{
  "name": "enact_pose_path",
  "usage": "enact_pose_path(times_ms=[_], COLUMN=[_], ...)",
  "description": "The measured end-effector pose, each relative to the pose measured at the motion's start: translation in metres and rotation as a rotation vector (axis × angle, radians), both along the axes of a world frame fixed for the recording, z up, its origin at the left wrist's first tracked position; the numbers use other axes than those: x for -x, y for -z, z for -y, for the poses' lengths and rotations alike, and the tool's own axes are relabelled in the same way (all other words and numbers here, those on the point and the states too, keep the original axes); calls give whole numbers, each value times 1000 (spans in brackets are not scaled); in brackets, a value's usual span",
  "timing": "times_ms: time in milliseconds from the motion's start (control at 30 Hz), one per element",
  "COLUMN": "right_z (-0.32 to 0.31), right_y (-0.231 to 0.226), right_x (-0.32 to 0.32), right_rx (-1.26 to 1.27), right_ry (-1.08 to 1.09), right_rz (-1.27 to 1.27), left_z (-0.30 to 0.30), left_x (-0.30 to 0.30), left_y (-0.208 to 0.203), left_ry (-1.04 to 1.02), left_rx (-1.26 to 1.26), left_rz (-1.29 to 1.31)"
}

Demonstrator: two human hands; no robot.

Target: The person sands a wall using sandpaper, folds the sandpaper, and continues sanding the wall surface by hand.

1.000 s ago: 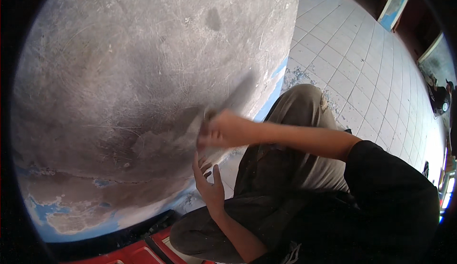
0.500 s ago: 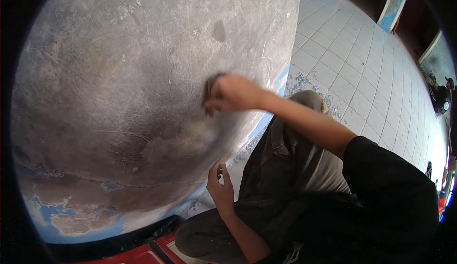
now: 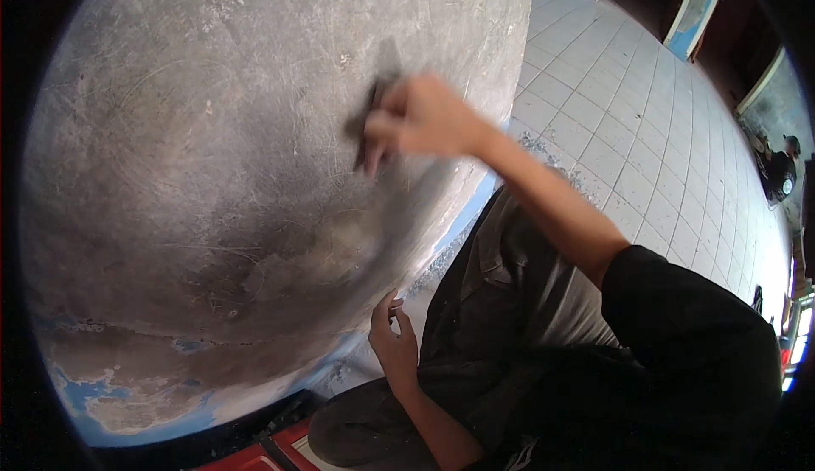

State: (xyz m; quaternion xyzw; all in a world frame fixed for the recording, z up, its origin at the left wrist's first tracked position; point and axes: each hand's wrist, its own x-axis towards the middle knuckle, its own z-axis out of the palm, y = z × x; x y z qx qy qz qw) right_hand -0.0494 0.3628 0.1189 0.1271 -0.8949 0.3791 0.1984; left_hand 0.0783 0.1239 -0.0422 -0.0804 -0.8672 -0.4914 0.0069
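Note:
My right hand [image 3: 420,116] is closed round a dark, flat piece [image 3: 376,114] held against the grey, scratched wall [image 3: 212,165]. Motion blurs both hand and piece, and the piece's kind cannot be made out. Lower down, my left hand [image 3: 395,344] is near the wall's lower part, its fingers curled and the thumb bent toward the fingertips in a loop. Anything between those tips is too small to make out.
Blue paint remnants [image 3: 102,395] show along the wall's lower part. Flaked bits [image 3: 535,144] lie on the white tiled floor [image 3: 628,106]. A red object [image 3: 255,458] is beside my bent leg [image 3: 356,424]. Another person [image 3: 777,170] is at the far right.
My right hand has moved up the wall with the dark flat piece. My left hand stays in nearly the same place. The view has shifted slightly.

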Motion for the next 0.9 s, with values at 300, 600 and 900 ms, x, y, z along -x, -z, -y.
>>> enact_pose_path(times_ms=[300,600,900], right_z=[-41,32,-39], right_y=[-53,58,-60], right_x=[-4,-8,19], right_rx=[413,-149,58], right_ry=[-86,272,447], right_rz=[-83,-496,-673], left_z=[3,0,0], left_x=[-3,2,-3], left_y=[6,13,8], left_ry=[-23,-1,-33], left_rx=[7,11,30], left_rz=[6,-15,2])
